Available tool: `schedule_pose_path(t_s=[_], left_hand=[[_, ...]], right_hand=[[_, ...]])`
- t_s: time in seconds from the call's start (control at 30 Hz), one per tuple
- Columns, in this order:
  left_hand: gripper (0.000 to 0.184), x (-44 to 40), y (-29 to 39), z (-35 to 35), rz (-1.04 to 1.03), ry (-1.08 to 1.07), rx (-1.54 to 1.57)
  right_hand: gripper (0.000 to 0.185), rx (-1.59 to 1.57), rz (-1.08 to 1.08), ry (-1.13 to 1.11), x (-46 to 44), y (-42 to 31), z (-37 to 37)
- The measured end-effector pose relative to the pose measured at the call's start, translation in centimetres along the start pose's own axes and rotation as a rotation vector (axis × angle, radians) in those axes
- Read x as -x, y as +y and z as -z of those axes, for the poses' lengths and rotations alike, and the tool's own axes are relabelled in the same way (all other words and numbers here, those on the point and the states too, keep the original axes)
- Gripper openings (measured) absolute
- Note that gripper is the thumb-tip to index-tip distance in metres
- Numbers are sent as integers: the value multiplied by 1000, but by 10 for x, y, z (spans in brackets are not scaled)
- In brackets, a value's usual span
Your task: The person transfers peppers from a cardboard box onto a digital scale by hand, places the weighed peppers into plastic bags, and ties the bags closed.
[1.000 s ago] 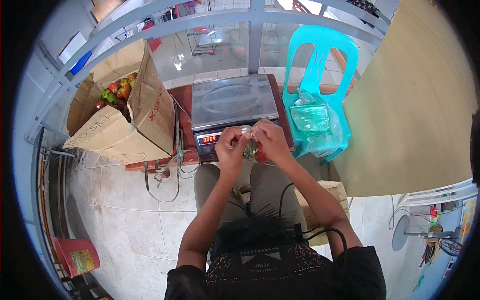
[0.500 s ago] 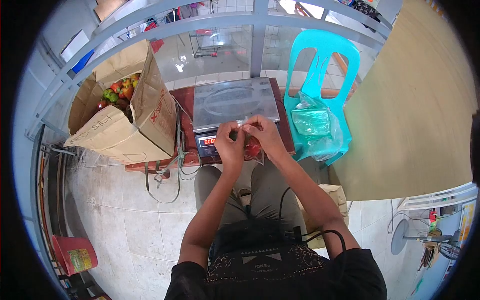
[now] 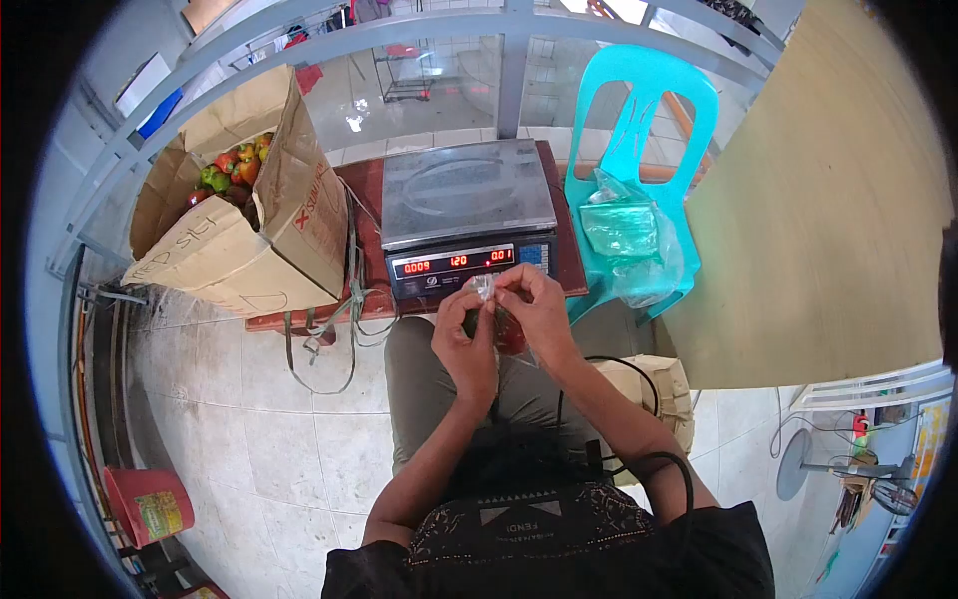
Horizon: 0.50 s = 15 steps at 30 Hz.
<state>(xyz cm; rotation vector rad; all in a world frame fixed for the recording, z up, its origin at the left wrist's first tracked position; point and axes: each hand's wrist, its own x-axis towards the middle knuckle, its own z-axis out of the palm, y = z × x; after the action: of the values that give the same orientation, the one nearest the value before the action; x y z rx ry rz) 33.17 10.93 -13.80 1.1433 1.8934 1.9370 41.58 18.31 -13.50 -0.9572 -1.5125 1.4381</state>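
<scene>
Clear plastic bag (image 3: 513, 347) held at its gathered neck

Seen from the head, the left hand (image 3: 464, 339) and the right hand (image 3: 540, 317) meet above the lap (image 3: 417, 379), with their fingertips close together. The grip of each is pinched on the bag: thumbs and forefingers grasp the gathered plastic neck, whose pale end projects just beyond the fingertips, towards the scale (image 3: 469, 218). The body of the bag lies below this pinch, on the wearer's side, between the two hands. Red and green produce (image 3: 510, 333) shows through the film; the left fingers and thumb partly cover the green portion. A corner of the film extends below the contents, near the right wrist.

Beyond the hands, the scale stands on a red-brown tabletop (image 3: 367, 180); its lit display (image 3: 457, 262) reads 0.009, 1.20 and 0.01, and its metal plate lies well apart from the bag. To the left is a cardboard carton (image 3: 274, 255) of red and green peppers (image 3: 232, 172). To the right, a turquoise chair (image 3: 624, 165) bears a green plastic packet (image 3: 624, 232) in clear wrapping.
</scene>
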Motion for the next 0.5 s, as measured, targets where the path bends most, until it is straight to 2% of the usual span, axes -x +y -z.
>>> schedule_pose_path(t_s=[0.13, 0.23, 0.33, 0.5], left_hand=[[18, 12, 0, 0, 8, -53, -37], [27, 18, 3, 0, 23, -137, -11], [35, 23, 2, 0, 141, -222, 89], [36, 22, 11, -3, 93, -231, 169]], right_hand=[[8, 188, -13, 3, 8, -12, 3], [12, 186, 83, 31, 11, -13, 2], [16, 321, 138, 0, 11, -14, 5], [14, 560, 363, 41, 1, -6, 14]])
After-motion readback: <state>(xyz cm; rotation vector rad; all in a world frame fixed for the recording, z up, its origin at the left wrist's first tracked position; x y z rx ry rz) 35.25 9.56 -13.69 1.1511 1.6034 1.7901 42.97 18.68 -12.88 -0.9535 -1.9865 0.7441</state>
